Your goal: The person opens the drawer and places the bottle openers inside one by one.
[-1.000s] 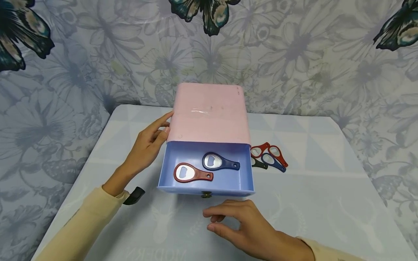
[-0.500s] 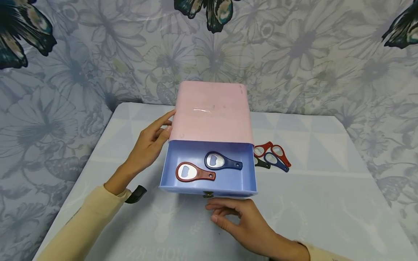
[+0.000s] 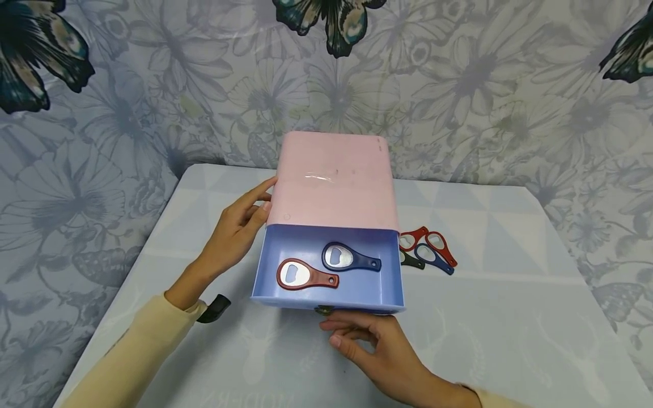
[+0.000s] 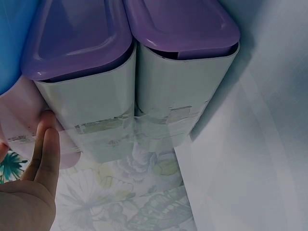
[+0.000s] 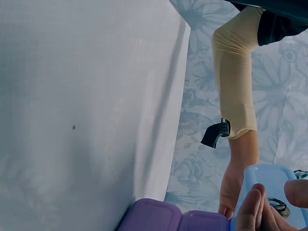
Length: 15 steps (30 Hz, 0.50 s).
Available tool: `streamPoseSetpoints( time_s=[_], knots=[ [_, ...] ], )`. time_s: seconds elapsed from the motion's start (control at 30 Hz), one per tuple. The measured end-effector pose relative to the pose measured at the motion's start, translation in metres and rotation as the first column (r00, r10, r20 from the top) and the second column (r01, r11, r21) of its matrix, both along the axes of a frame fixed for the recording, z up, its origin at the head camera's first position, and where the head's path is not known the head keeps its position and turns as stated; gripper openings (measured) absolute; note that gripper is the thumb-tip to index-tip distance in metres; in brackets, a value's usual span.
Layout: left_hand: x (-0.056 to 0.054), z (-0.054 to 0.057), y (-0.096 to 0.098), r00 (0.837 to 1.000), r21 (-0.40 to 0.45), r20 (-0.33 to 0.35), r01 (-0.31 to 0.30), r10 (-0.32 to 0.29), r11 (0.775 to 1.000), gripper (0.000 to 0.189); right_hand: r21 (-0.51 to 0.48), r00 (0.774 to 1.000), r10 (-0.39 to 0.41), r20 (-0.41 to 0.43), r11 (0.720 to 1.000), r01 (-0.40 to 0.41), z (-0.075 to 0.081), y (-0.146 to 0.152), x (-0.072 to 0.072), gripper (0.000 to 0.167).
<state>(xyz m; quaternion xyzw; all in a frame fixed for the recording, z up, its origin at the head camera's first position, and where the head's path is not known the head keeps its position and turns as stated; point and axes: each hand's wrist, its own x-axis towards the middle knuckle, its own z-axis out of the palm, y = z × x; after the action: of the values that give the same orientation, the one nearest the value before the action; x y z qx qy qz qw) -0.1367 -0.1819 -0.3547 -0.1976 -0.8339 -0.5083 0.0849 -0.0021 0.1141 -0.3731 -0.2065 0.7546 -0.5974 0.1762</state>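
A pink drawer unit (image 3: 334,181) stands on the table with its light blue drawer (image 3: 388,283) pulled out towards me. Inside the drawer lie a red-brown bottle opener (image 3: 318,279) and a dark blue bottle opener (image 3: 364,262). My left hand (image 3: 232,235) rests its fingers against the pink casing's left side. At the drawer's front, beside the small metal knob (image 5: 280,209), is my right hand (image 3: 374,348). Its fingers are bent a little and meet the front panel, while the thumb (image 5: 296,192) stays apart, holding nothing.
Several more bottle openers (image 3: 433,259) in red, blue and black lie on the table right of the unit, one partly hidden. Below the pink casing, the left wrist view shows white casings (image 4: 91,110) with purple drawers (image 4: 82,38). A patterned wall (image 3: 459,113) stands behind.
My right hand has come forward from just in front of the drawer to its front panel. My left hand and the openers have kept their places; the head view has shifted slightly.
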Motion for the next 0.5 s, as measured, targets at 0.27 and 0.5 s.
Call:
streamPoseSetpoints(
  time_s=[0.27, 0.5],
  knots=[
    [0.000, 0.000, 0.001, 1.000, 0.000, -0.005, -0.002, 0.002, 1.000, 0.050, -0.064, 0.991, -0.041, -0.128, 0.997, 0.033, 0.000, -0.007, 0.001, 0.018],
    [0.001, 0.000, 0.001, 1.000, 0.002, -0.004, -0.003, 0.003, 1.000, 0.050, -0.093, 0.969, -0.108, -0.223, 0.992, 0.089, 0.000, -0.014, 0.000, 0.009]
  ],
)
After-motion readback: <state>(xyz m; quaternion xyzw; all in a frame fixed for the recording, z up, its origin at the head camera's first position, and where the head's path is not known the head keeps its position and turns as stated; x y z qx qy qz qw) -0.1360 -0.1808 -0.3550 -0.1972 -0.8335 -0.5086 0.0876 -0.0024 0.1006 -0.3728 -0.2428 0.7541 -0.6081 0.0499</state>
